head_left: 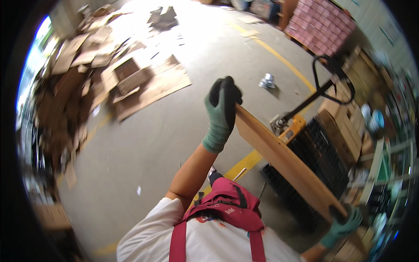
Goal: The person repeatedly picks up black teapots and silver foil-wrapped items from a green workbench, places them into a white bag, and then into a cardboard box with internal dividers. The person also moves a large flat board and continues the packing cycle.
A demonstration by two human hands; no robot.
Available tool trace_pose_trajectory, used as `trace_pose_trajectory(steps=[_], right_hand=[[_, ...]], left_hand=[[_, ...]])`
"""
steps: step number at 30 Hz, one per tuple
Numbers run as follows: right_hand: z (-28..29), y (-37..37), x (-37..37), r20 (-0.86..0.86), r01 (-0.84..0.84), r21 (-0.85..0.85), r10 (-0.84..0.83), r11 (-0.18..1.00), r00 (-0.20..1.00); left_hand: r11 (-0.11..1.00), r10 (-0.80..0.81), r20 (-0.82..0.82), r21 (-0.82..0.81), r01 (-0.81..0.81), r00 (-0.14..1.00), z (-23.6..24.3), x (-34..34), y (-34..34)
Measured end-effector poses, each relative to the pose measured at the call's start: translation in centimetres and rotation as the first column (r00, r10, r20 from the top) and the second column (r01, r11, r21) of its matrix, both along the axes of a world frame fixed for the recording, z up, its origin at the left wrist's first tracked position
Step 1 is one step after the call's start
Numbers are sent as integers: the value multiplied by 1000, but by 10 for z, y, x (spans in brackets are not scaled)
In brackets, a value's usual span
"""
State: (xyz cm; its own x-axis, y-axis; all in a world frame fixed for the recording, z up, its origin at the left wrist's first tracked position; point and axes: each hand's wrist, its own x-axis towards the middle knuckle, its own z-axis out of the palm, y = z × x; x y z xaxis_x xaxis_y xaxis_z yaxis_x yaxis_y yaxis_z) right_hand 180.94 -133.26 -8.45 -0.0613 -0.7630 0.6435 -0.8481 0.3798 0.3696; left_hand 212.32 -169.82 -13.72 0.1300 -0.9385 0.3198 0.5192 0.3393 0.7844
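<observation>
My left hand [223, 102], in a green glove with black palm and fingers, is closed at the far end of a long, flat brown board [283, 157]. The board is tilted, running from there down to the lower right, and I cannot tell whether it is wood or cardboard. Near its other end, my right hand [345, 225], gloved alike, grips the edge. Behind and below the board is a black plastic pallet [321, 148], partly hidden by it. A yellow pallet jack [294, 129] with a black loop handle [315, 83] stands beside that pallet.
A heap of flattened cardboard [65, 100] and an open carton [126, 74] lie to the left. Crumpled silvery wrap [267, 81] is on the floor near a yellow line [279, 56]. A stack of pink packages [321, 26] stands far right, with brown cartons [342, 126] nearer.
</observation>
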Motion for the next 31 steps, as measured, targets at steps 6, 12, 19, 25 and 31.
trace_pose_trajectory(steps=[6,12,19,25,31], right_hand=[[-1,-112,60,123,244,-67,-235,967,964],[-18,-253,81,148,329,32,-330,944,932],[-43,-405,201,142,593,-61,-581,803,801],[-79,-602,275,207,787,1,-770,618,604],[-68,-801,261,292,798,-43,-756,601,586]], left_hand=[[943,-332,-103,-22,332,938,-49,-52,-182],[956,-292,-55,18,293,955,-103,-79,-347],[829,-552,-110,28,558,826,-94,-111,-504],[680,-717,100,-119,724,690,-87,-137,-689],[582,-812,-94,-51,812,576,-68,-178,-889]])
